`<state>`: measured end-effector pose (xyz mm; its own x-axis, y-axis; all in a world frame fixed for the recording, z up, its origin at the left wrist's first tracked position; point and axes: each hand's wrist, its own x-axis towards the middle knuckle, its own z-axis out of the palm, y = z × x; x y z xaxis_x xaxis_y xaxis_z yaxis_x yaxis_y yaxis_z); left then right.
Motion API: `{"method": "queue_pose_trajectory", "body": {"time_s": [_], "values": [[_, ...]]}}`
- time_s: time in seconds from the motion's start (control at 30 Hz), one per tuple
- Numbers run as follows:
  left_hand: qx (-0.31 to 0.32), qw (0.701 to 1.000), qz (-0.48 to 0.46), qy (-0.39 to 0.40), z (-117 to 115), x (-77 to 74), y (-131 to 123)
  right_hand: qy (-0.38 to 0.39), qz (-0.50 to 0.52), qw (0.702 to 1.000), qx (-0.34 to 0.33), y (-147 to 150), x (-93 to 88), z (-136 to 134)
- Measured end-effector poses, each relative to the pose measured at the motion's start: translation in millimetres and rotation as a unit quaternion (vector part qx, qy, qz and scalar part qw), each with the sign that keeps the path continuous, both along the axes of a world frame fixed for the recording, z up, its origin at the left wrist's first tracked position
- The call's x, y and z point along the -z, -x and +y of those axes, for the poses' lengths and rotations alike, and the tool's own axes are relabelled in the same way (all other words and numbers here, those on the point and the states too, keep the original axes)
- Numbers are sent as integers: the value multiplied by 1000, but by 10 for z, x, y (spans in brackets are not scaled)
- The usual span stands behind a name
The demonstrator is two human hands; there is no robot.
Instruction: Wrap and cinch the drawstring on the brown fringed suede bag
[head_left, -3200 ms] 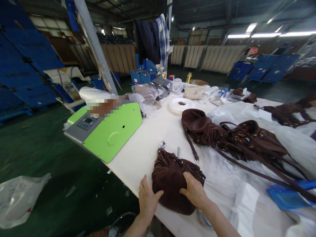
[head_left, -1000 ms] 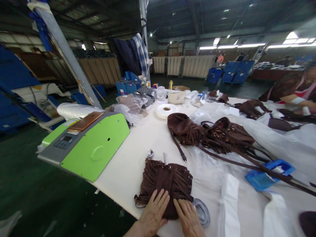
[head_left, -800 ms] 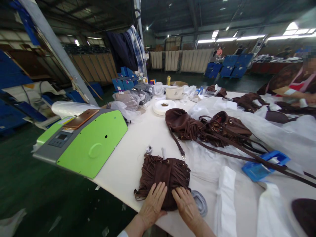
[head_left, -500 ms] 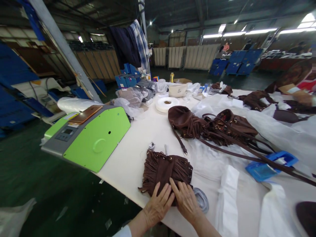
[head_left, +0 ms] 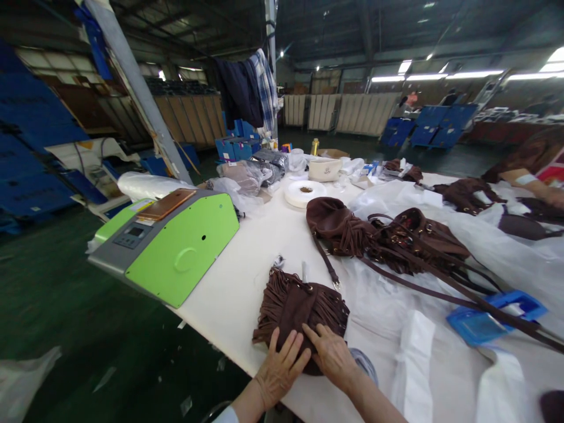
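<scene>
A dark brown fringed bag [head_left: 296, 302] lies flat on the white table [head_left: 259, 238] near its front edge. My left hand [head_left: 282, 363] rests palm down on the bag's lower part, fingers spread. Beside it, my right hand [head_left: 332, 352] also lies on the bag with its fingers apart. A coil of grey cord [head_left: 365, 365] sits just right of the bag, partly hidden by my right hand. More brown bags [head_left: 337, 226] with long straps lie farther back to the right.
A green and grey machine [head_left: 185, 249] stands at the table's left edge. Behind are a white tape roll [head_left: 304, 192] and a cream pouch [head_left: 325, 169]. Rightward lie a blue tray [head_left: 478, 323], white strips [head_left: 414, 358] and plastic sheets. Another person's arm [head_left: 529, 179] shows far right.
The view has shifted slightly, so the scene sits a little lower and farther right. Both hands still lie on the bag, and the left hand's fingers look more spread. The other person's arm has moved.
</scene>
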<state>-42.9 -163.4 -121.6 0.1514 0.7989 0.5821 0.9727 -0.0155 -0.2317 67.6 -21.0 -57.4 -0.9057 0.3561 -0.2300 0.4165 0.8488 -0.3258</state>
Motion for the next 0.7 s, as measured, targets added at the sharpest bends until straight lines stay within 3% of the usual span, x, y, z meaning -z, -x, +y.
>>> {"method": "queue_pose_trajectory", "body": {"time_s": [0.23, 0.33, 0.43, 0.57, 0.63, 0.7], "values": [[43, 998, 41, 6, 81, -78, 8, 82, -10, 995, 55, -18, -133, 136], [54, 996, 64, 1, 94, -137, 26, 102, -12, 994, 49, -12, -194, 185], [66, 993, 99, 23, 57, -101, 83, 93, 5, 995, 39, 2, -168, 198], [79, 990, 79, 83, -27, -63, 78, -12, 37, 999, 33, -45, -118, 111], [4, 989, 6, 148, -14, -98, 46, -139, 77, 987, 3, -102, -141, 70], [28, 993, -7, 116, 57, -137, 44, -275, 113, 954, -31, -144, -189, 67]]}}
